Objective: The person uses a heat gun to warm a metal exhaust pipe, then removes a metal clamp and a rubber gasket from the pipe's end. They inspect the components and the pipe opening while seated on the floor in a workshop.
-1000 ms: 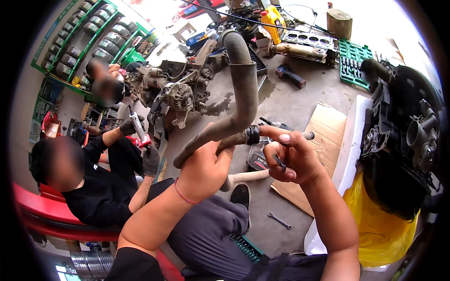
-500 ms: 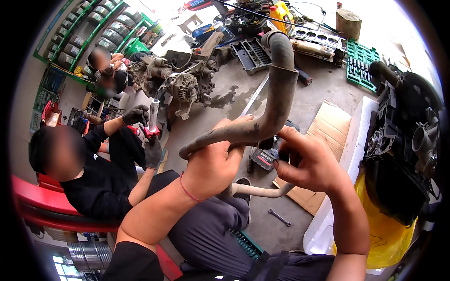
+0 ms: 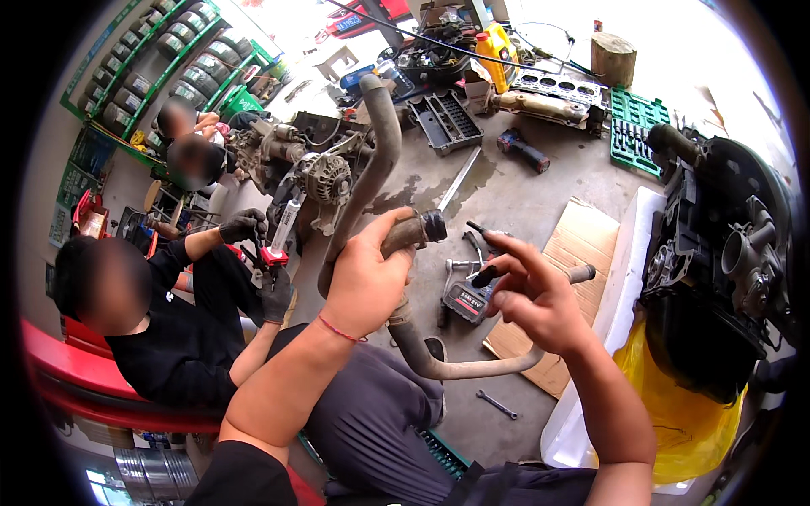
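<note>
My left hand [image 3: 364, 274] is closed round a dirty grey-brown rubber coolant hose [image 3: 384, 139]. The hose has bent branches: one rises above the hand, and another curves below it and out to the right. A short black-tipped end sticks out of my grip toward my right hand [image 3: 540, 308]. That hand is apart from the hose, its fingers spread and bent, with black smears on the fingertips. I see nothing held in it. Below and behind its fingers, a cordless power tool [image 3: 468, 299] with a black battery lies on the floor.
On the left, a seated person in black with gloves holds a red-and-white cartridge gun [image 3: 283, 232]; others crouch behind. A greasy engine [image 3: 325, 177] stands beyond. On the right are cardboard [image 3: 582, 240], a foam tray [image 3: 582, 413] and a black engine [image 3: 717, 253]. A wrench [image 3: 498, 405] lies nearby.
The hose has been turned and shifted left, its thick upper end swinging away. My right hand has come off it and its fingers have spread.
</note>
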The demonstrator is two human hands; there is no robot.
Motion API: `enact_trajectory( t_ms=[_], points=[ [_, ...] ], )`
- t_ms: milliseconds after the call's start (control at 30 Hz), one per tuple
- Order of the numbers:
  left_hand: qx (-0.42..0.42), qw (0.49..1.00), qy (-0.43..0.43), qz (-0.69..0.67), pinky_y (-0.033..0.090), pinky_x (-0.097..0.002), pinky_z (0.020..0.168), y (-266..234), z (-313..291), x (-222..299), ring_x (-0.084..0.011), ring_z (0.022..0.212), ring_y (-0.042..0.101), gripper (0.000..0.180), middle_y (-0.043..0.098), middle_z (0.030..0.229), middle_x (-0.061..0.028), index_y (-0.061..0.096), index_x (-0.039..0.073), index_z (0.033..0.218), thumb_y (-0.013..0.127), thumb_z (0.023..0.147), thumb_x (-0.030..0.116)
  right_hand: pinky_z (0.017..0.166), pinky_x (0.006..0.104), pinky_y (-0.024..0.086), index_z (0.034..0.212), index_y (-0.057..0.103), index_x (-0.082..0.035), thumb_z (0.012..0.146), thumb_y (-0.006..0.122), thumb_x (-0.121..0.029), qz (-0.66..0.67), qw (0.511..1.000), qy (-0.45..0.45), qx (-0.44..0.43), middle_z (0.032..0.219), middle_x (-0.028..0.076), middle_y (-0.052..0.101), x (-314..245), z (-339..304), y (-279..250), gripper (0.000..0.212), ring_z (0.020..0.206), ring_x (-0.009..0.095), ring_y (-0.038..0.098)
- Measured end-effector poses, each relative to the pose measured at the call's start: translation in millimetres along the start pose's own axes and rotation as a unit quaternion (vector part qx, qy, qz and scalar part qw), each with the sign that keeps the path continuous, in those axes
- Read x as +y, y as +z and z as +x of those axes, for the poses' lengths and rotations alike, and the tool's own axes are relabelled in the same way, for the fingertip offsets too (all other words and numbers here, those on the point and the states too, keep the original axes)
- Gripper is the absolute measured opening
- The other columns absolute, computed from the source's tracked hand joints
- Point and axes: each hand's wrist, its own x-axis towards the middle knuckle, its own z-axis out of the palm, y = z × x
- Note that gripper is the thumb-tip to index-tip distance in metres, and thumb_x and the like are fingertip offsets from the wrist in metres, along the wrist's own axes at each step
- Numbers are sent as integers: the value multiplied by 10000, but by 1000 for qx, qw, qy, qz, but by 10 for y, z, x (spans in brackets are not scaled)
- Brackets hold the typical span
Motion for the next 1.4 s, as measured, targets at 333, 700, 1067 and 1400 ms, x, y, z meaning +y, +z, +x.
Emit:
enact_trajectory(
  t_ms=[333,700,1067,1400],
  points=[
    [35,998,14,-44,486,-255,606,-23,59,-30,-77,668,577,391,651,894,-25,588,6,1334,568,944,-4,600,339,588,1589,223,-38,839,466,-57,317,948,-2,-34,1282,255,619,-140,121,-172,789,835,316,729],
    [-5,1000,19,-16,489,-280,585,6,274,-223,-102,641,580,434,662,911,-43,606,20,1309,595,879,-41,622,350,597,1587,265,-69,873,493,-36,256,964,-39,57,1254,265,635,-303,282,-488,750,821,312,728],
    [-51,995,70,58,528,-317,682,155,432,-275,-163,738,653,392,699,939,-109,638,14,1242,587,854,6,640,320,589,1608,195,-67,911,483,-47,233,967,-77,68,1275,240,593,-513,231,-514,755,848,254,727],
    [-152,981,-25,-120,529,-311,597,135,948,-931,-144,646,612,481,642,913,-60,607,11,1288,572,813,-55,679,285,558,1603,233,-82,942,496,-33,112,990,-33,84,1278,208,626,-761,-108,-546,713,874,213,720]
  ],
)
